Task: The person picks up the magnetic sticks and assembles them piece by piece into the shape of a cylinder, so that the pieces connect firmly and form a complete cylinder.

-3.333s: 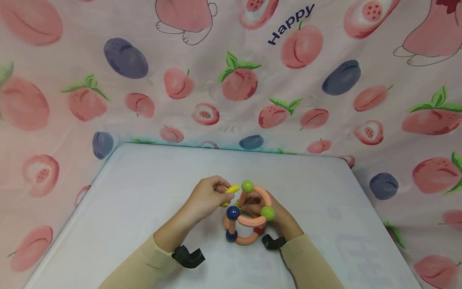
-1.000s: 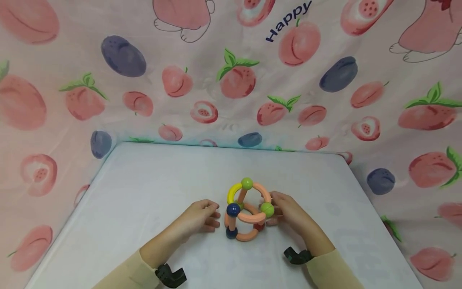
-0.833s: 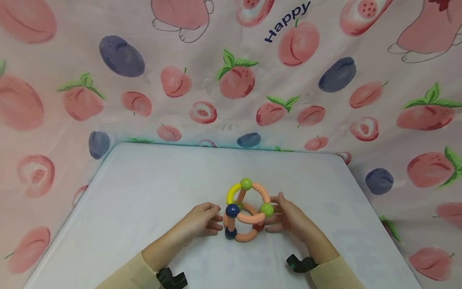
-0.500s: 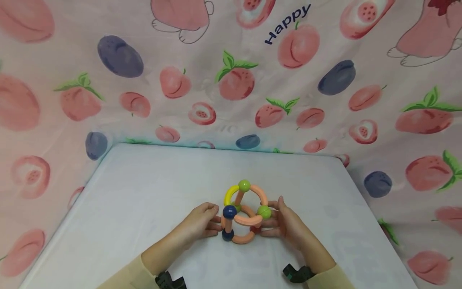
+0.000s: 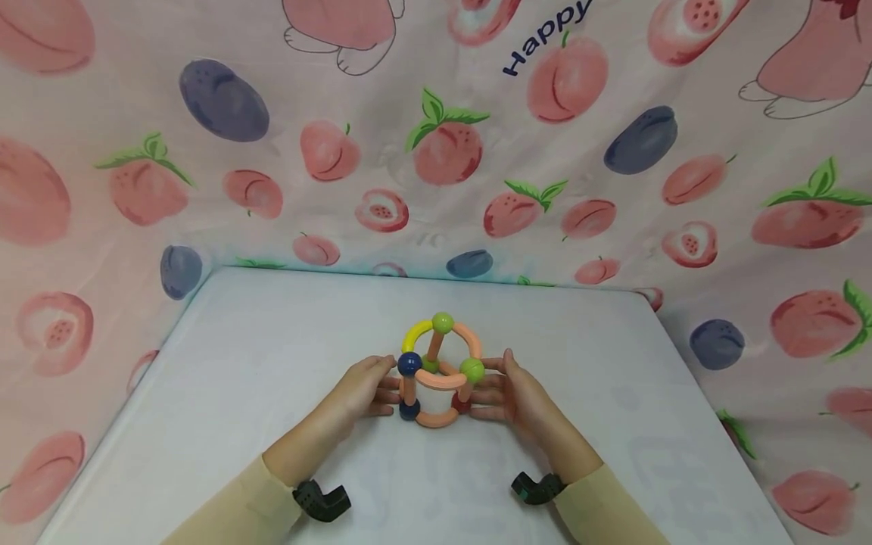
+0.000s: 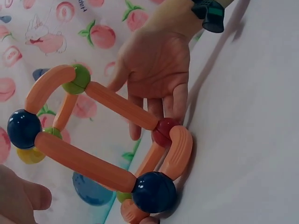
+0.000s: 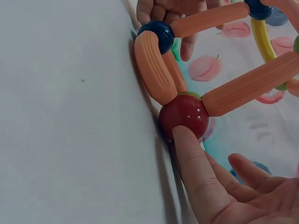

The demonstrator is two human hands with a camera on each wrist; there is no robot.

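Observation:
A frame built of magnetic sticks and balls stands on the white table. Its top ring has a yellow curved stick, orange curved sticks, green balls and a dark blue ball. Straight orange sticks join it to a lower ring with a red ball and another dark blue ball. My left hand is at the frame's left side, fingertips partly hidden behind it. On the opposite side, my right hand has its fingers extended, one fingertip touching the red ball in the right wrist view.
A fruit-print cloth hangs behind and beside the table. Black wrist cameras are strapped near both sleeve cuffs.
Earlier my left hand pinched the yellow curved stick; it now sits between the green and blue balls. Both hands then spread beside the frame, which has shifted away from me and left.

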